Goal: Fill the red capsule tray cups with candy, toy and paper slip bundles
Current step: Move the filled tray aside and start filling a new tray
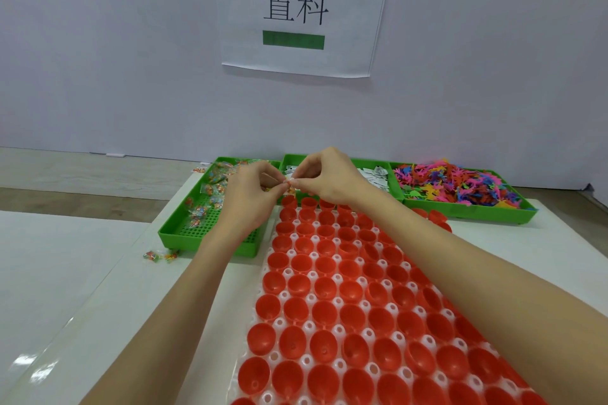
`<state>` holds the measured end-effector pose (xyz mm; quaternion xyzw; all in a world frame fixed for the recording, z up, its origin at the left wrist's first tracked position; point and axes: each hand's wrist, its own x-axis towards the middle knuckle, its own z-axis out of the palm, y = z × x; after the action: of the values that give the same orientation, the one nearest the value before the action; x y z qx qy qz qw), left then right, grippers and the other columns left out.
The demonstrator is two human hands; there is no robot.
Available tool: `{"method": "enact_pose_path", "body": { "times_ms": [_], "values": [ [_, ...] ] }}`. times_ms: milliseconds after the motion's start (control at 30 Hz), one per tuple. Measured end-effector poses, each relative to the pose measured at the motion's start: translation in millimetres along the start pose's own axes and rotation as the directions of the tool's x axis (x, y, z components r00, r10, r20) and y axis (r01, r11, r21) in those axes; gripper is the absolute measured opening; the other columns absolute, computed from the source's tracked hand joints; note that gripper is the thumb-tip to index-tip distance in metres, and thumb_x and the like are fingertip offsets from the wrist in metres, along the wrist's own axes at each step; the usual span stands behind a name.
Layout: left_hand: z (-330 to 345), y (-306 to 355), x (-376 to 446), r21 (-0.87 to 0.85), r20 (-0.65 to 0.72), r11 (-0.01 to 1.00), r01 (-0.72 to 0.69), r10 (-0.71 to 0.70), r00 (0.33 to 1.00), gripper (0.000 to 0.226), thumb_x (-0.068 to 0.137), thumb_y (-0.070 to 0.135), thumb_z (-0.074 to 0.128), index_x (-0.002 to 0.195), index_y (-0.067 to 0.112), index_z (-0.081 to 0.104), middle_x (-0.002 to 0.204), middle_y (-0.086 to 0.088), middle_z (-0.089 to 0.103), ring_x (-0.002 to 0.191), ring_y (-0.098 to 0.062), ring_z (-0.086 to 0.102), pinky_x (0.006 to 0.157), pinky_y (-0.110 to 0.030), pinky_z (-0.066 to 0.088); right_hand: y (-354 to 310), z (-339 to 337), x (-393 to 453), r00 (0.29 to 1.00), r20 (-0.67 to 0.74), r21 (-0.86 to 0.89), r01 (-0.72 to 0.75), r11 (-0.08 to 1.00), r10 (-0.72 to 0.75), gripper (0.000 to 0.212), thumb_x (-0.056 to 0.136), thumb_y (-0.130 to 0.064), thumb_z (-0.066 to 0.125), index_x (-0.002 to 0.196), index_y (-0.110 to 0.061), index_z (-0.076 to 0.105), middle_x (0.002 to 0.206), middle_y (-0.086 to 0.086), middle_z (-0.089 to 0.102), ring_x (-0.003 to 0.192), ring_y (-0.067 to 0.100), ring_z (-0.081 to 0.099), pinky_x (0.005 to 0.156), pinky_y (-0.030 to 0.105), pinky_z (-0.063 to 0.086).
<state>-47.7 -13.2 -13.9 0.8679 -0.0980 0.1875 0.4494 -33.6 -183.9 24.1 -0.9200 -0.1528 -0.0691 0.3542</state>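
A white capsule tray (297, 360) holds rows of open red cups (297, 284) and runs from the near edge to the green bins. Above its far end my left hand (250, 194) and my right hand (329, 179) meet fingertip to fingertip. Both pinch a small bundle (290, 187) of wrapped candy and white paper slip. Behind lie three green bins: candy packets (214, 187) at left, paper slips (375, 174) in the middle, colourful plastic toys (457, 184) at right. The visible cups look empty.
Two loose candy packets (161, 255) lie on the white table left of the candy bin (171, 235). A grey wall with a paper sign (296, 10) stands right behind the bins. A few spare red cups (434, 219) sit beside the toy bin.
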Motion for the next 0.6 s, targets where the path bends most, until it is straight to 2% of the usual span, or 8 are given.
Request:
{"method": "enact_pose_path", "body": {
  "times_ms": [100,167,233,300,367,467,533,600],
  "values": [
    [1.9,-1.1,0.2,0.069,0.036,0.998,-0.012,0.010,0.999,0.010,0.092,0.019,0.075,0.095,0.014,0.067,0.094,0.002,0.074,0.087,-0.007,0.069,0.071,-0.012,0.045,1.4,2.4,-0.9,1.000,-0.002,0.001,-0.009,1.000,0.009,0.019,0.087,-0.026,0.080,0.098,-0.011,0.080,0.090,0.002,0.077,0.082,0.010,0.069,0.073,0.018,0.052],
    [3.6,-2.6,-0.1,0.115,0.069,0.993,-0.014,0.006,0.998,0.011,0.094,0.020,0.072,0.095,0.019,0.062,0.094,0.004,0.072,0.086,-0.005,0.063,0.066,-0.006,0.035,1.9,5.5,-2.1,1.000,-0.011,-0.003,-0.020,1.000,0.019,0.017,0.087,-0.024,0.081,0.097,-0.011,0.080,0.084,-0.002,0.074,0.075,0.005,0.067,0.065,0.011,0.048],
    [4.1,-4.7,-0.7,0.145,0.102,0.989,-0.020,0.006,0.995,0.012,0.096,0.021,0.071,0.095,0.021,0.059,0.091,0.005,0.069,0.086,-0.006,0.061,0.064,-0.010,0.034,2.6,8.5,-3.0,1.000,-0.018,-0.013,-0.025,1.000,0.025,0.014,0.086,-0.023,0.081,0.095,-0.012,0.080,0.076,-0.005,0.071,0.067,-0.002,0.063,0.058,0.005,0.042],
    [3.3,-6.4,-0.7,0.162,0.113,0.986,-0.034,0.015,0.993,0.013,0.095,0.020,0.071,0.094,0.021,0.059,0.088,0.007,0.067,0.089,-0.009,0.063,0.069,-0.021,0.038,2.4,10.4,-3.8,1.000,-0.016,-0.040,-0.016,0.999,0.015,0.012,0.086,-0.022,0.082,0.093,-0.012,0.080,0.073,-0.007,0.070,0.065,-0.003,0.063,0.057,0.004,0.042],
    [2.9,-7.3,-0.8,0.166,0.122,0.985,-0.037,0.017,0.992,0.015,0.093,0.018,0.073,0.092,0.022,0.059,0.088,0.008,0.067,0.090,-0.012,0.065,0.075,-0.028,0.040,1.1,11.1,-4.6,1.000,-0.007,-0.068,0.004,0.998,-0.004,0.012,0.086,-0.021,0.081,0.093,-0.012,0.080,0.076,-0.005,0.072,0.068,0.002,0.065,0.063,0.008,0.047],
    [4.8,-7.3,-0.9,0.178,0.139,0.983,-0.043,0.018,0.990,0.018,0.090,0.016,0.076,0.088,0.022,0.059,0.091,0.003,0.072,0.091,-0.013,0.069,0.076,-0.028,0.046,-0.2,11.7,-5.7,1.000,0.016,-0.112,0.023,0.993,-0.021,0.011,0.087,-0.018,0.080,0.094,-0.011,0.079,0.086,0.002,0.077,0.080,0.011,0.070,0.075,0.021,0.056],
    [5.1,-6.8,-0.8,0.176,0.128,0.983,-0.050,0.027,0.991,0.017,0.088,0.014,0.078,0.085,0.021,0.063,0.088,0.003,0.073,0.089,-0.012,0.070,0.071,-0.019,0.046,-0.2,11.8,-6.1,0.999,0.019,-0.137,0.032,0.990,-0.029,0.010,0.087,-0.018,0.080,0.094,-0.011,0.078,0.089,0.003,0.077,0.083,0.012,0.071,0.078,0.025,0.058],
    [3.8,-5.7,-0.4,0.190,0.124,0.980,-0.055,0.031,0.992,0.010,0.087,0.014,0.079,0.085,0.016,0.070,0.085,0.005,0.072,0.088,-0.009,0.069,0.066,-0.007,0.039,-0.3,11.6,-5.6,0.999,0.022,-0.149,0.030,0.988,-0.027,0.010,0.087,-0.018,0.080,0.093,-0.011,0.078,0.088,0.004,0.077,0.083,0.013,0.071,0.079,0.026,0.058]
  ]
}}
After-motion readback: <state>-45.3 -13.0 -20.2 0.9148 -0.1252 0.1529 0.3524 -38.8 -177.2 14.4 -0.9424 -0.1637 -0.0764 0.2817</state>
